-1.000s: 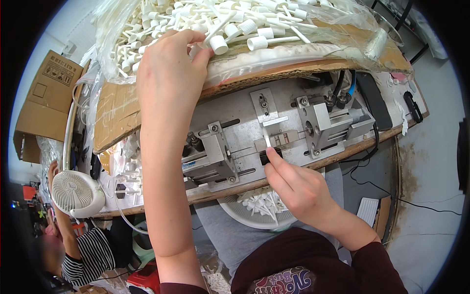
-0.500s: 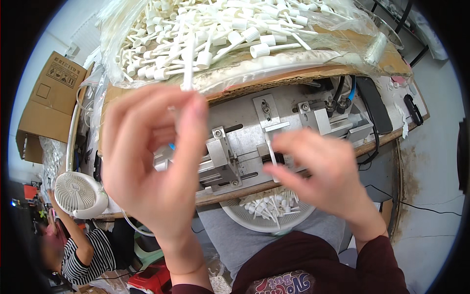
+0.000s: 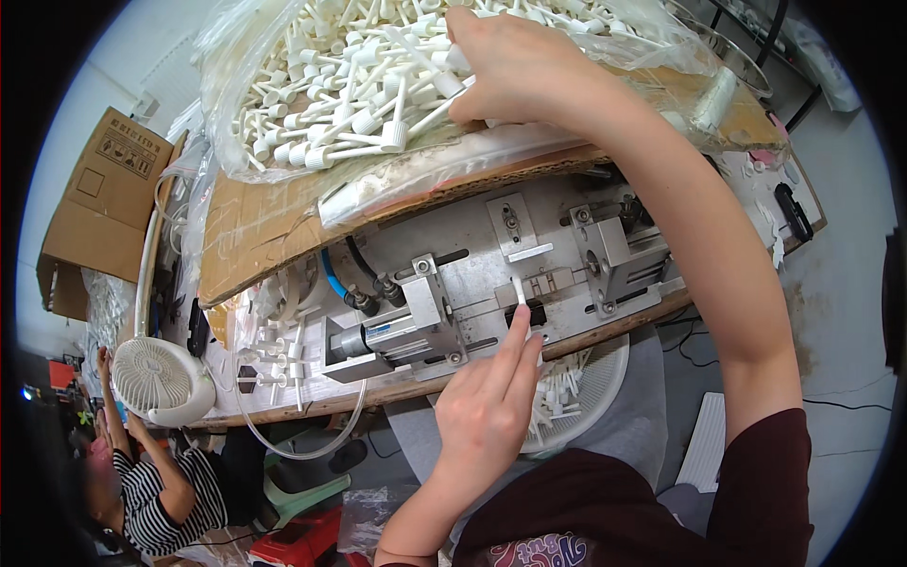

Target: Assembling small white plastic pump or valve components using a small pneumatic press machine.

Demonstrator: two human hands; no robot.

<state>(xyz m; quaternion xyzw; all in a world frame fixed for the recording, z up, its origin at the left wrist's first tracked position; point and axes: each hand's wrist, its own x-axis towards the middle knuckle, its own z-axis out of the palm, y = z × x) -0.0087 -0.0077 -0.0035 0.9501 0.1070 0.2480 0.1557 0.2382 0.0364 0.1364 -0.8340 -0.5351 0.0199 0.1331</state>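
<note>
My left hand [image 3: 487, 406] is at the metal fixture [image 3: 484, 255], its first two fingers stretched out. The index fingertip touches a white plastic stick [image 3: 518, 289] standing in the fixture's middle; its thumb is hidden. My right hand [image 3: 515, 71] reaches over a heap of white capped sticks [image 3: 326, 104]. Its thumb and index finger are apart, with a slightly blurred capped stick [image 3: 444, 81] close by them; the other fingers are largely hidden.
Cardboard [image 3: 255, 231] lies under the heap, overhanging the fixture. A white basket [image 3: 616, 369] of capped sticks rests at my lap. A small white fan [image 3: 156, 378] stands at the left, near a co-worker in stripes [image 3: 175, 496]. An air hose [image 3: 359, 416] loops below the table edge.
My left hand has come down from above the fixture's left part to the stick at its middle. My right hand has left that stick and gone up to the heap.
</note>
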